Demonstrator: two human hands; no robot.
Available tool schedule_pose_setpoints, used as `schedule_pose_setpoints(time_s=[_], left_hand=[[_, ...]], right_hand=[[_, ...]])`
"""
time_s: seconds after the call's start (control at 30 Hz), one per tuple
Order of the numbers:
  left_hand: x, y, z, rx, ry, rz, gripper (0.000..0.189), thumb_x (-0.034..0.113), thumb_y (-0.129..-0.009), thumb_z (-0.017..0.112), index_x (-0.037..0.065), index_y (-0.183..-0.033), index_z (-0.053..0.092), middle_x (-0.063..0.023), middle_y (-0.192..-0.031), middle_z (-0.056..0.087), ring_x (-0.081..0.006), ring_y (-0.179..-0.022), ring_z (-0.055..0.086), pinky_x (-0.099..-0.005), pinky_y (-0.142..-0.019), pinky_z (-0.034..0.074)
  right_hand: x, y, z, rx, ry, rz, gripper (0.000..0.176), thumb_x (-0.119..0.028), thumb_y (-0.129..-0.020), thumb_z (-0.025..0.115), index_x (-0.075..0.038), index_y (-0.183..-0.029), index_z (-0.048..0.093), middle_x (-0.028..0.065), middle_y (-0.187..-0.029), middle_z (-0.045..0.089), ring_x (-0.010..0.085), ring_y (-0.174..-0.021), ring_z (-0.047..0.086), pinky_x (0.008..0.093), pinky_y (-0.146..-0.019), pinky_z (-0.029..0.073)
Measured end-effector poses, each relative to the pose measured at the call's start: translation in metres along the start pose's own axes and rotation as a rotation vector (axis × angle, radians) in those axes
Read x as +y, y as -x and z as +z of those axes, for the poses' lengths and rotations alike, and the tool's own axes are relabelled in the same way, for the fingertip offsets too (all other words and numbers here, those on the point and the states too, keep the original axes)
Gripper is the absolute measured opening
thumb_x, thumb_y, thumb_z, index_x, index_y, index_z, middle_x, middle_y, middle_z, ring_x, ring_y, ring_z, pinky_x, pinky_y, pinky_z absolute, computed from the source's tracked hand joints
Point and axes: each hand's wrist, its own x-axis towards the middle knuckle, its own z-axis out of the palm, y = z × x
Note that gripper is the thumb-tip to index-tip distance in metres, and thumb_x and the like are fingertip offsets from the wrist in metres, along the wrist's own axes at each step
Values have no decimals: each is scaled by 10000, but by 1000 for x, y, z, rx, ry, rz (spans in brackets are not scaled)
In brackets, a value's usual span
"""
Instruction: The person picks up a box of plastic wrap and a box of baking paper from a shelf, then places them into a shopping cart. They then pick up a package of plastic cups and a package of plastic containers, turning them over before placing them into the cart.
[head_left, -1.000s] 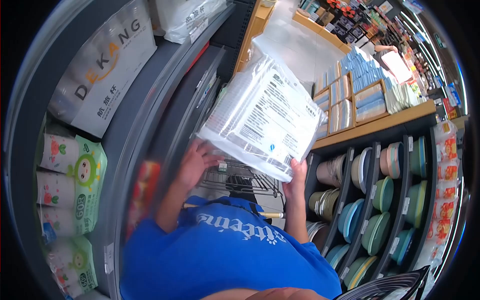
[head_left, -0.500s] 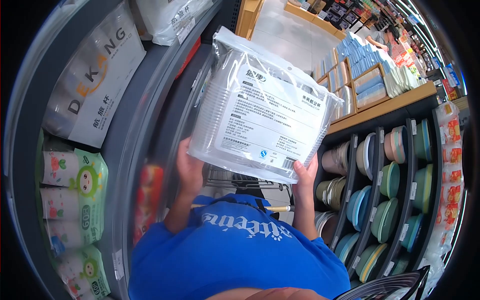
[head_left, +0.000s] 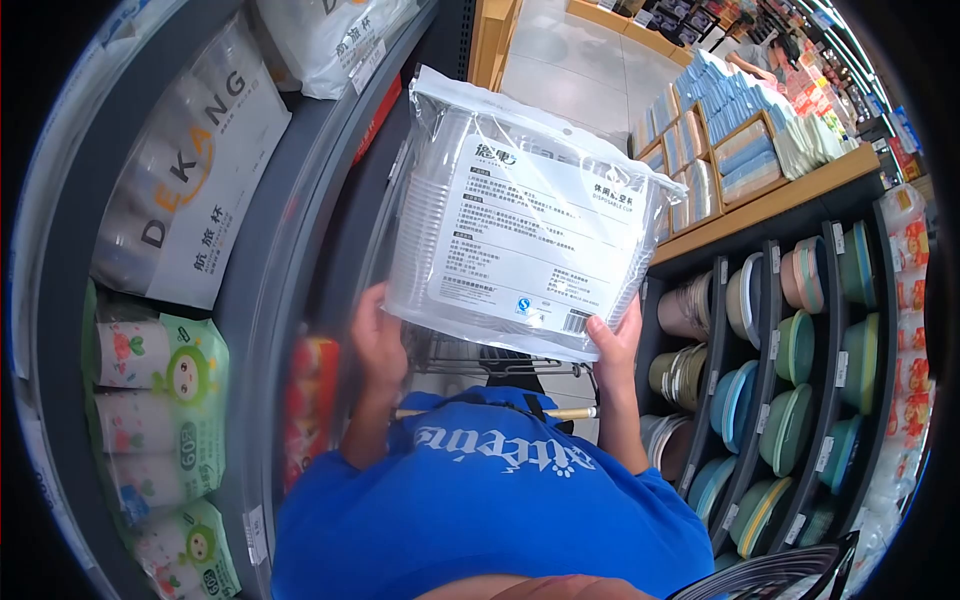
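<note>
I hold a clear plastic pack of disposable cups [head_left: 525, 215] upright in front of me, its white printed label facing me. My left hand [head_left: 374, 338] grips its lower left edge from behind. At the lower right corner, beside the barcode, my right hand [head_left: 617, 338] clamps the pack. Under the pack a wire shopping basket [head_left: 490, 357] shows, partly hidden by it.
To the left, grey shelves [head_left: 270, 250] carry a DEKANG cup bag [head_left: 190, 170] and packs of paper cups [head_left: 160, 400]. At right, a dark rack [head_left: 745, 370] holds coloured bowls under a wooden counter [head_left: 790, 200] with blue stacked goods. An aisle floor [head_left: 570, 70] runs ahead.
The pack has been lifted and turned from tilted to upright, label square to me. Both hands rose with it and kept their grip.
</note>
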Motion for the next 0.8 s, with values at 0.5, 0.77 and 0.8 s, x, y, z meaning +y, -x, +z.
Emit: schedule_pose_setpoints(time_s=[0.5,0.77,0.8], left_hand=[[3,-5,1,24,-89,56,126,42,-989,518,-45,-1048,589,-80,-1045,616,-118,-963,564,-258,-896,437],[0,-6,-1,21,-77,93,115,34,-991,519,-41,-1041,591,-70,-1035,611,-98,-910,552,-242,-839,446],[-1,-5,-1,20,-66,98,113,37,-992,522,-39,-1045,588,-67,-1038,609,-97,-910,553,-243,-836,449]], right_hand=[[6,-1,-5,44,-2,-32,810,-310,-790,762,42,-1403,367,173,-1266,559,232,-1166,555,356,-1013,419],[6,0,-6,37,-11,-36,832,-328,-791,768,46,-1407,353,178,-1278,545,231,-1181,545,358,-1021,413],[6,0,-6,37,-10,-37,836,-332,-791,769,47,-1407,351,178,-1279,544,231,-1183,543,358,-1022,412]])
